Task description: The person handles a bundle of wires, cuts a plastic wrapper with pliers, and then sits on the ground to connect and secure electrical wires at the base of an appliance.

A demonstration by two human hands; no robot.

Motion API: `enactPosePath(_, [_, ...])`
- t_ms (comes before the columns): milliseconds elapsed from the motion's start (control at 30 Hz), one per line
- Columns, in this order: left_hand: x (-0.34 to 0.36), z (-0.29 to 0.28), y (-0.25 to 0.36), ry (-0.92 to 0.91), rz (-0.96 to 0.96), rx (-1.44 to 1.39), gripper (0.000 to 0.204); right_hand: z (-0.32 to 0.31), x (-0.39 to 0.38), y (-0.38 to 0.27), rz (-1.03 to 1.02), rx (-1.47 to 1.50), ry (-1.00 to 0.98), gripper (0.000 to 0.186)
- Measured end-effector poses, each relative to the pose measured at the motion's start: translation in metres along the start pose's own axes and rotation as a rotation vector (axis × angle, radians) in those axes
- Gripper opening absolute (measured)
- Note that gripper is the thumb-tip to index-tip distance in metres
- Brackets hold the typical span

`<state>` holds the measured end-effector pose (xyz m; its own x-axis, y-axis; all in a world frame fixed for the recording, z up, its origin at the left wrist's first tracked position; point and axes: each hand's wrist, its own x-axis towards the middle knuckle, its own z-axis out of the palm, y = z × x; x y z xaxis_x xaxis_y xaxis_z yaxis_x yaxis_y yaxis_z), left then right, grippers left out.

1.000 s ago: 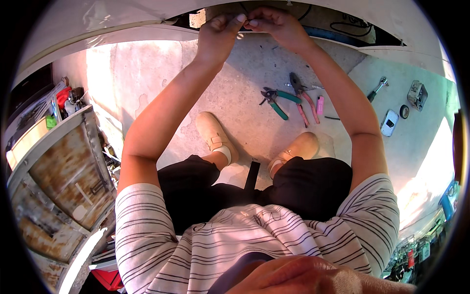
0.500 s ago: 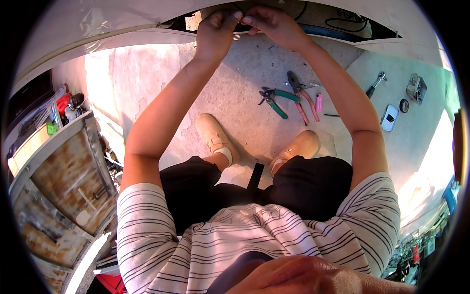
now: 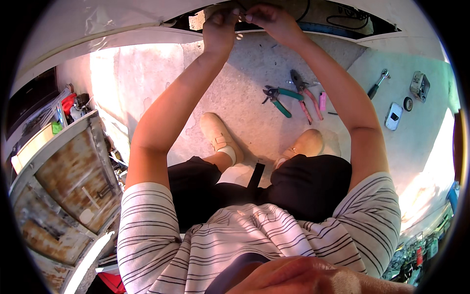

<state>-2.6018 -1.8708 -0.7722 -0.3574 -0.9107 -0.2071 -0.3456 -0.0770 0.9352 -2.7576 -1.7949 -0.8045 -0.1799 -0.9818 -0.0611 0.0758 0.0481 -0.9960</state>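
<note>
While the person sat on the concrete floor point(image 3: 235, 93) with both arms raised, the scene stood as follows.

Left hand: the left hand point(image 3: 219, 30) was lifted to the edge of a white panel point(image 3: 122, 36), its fingers curled at the rim of the dark opening point(image 3: 313, 14); whether they pinched anything, I cannot tell.
Right hand: the right hand point(image 3: 274, 20) was just beside the left, fingertips bent toward the same spot, pinching something too small to make out.
Work spot: the point where both hands met lay at the top of the view, at the opening's lower edge, with black cables point(image 3: 350, 19) inside it.
Tools: green-handled pliers point(image 3: 276, 98) and pink-handled cutters point(image 3: 306, 95) lay side by side on the floor below the right forearm, a pink lighter point(image 3: 322, 101) just beside them.
Further right: a wrench point(image 3: 378, 83), a roll of tape point(image 3: 408, 103) and a white phone point(image 3: 393, 116) lay well apart from the hands.
Left side: rusty metal frames point(image 3: 73, 171) leaned by the person's left.
</note>
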Motion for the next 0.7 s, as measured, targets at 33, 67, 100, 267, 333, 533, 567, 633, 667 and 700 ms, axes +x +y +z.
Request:
enactPosePath(33, [0.005, -0.005, -0.002, 0.002, -0.022, 0.006, 0.027, 0.0, -0.003, -0.009, 0.026, -0.094, 0.027, 0.014])
enactPosePath(67, [0.017, -0.015, -0.014, -0.022, -0.014, -0.018, 0.029, 0.001, -0.004, -0.015, 0.051, -0.188, 0.053, 0.015])
enactPosePath(100, [0.035, -0.03, -0.036, -0.044, -0.004, -0.04, 0.031, 0.004, -0.005, -0.02, 0.048, -0.201, 0.062, 0.015])
enactPosePath(267, [0.045, -0.005, -0.041, 0.093, 0.466, 0.599, 0.02, -0.011, 0.002, 0.018, -0.026, -0.028, 0.073, 0.018])
enactPosePath(333, [0.049, -0.008, -0.047, 0.143, 0.691, 0.737, 0.028, -0.009, 0.0, 0.006, 0.004, -0.124, 0.048, 0.021])
enactPosePath(533, [0.063, -0.014, -0.027, -0.331, 0.58, 0.472, 0.018, -0.01, -0.004, -0.016, -0.003, -0.404, 0.086, 0.031])
enactPosePath(567, [0.063, -0.014, -0.023, -0.283, 0.684, 0.638, 0.017, -0.009, -0.003, -0.015, -0.024, -0.426, 0.105, 0.033])
enactPosePath(633, [0.053, -0.013, -0.01, -0.182, 0.883, 0.962, 0.016, -0.011, -0.001, -0.015, -0.004, -0.353, 0.06, 0.032])
enactPosePath(667, [0.054, -0.013, -0.012, -0.18, 0.898, 0.984, 0.016, -0.012, -0.001, -0.015, 0.005, -0.316, 0.037, 0.032])
enactPosePath(700, [0.055, -0.015, -0.011, -0.175, 0.913, 1.01, 0.016, -0.012, 0.001, -0.013, 0.012, -0.308, 0.043, 0.031])
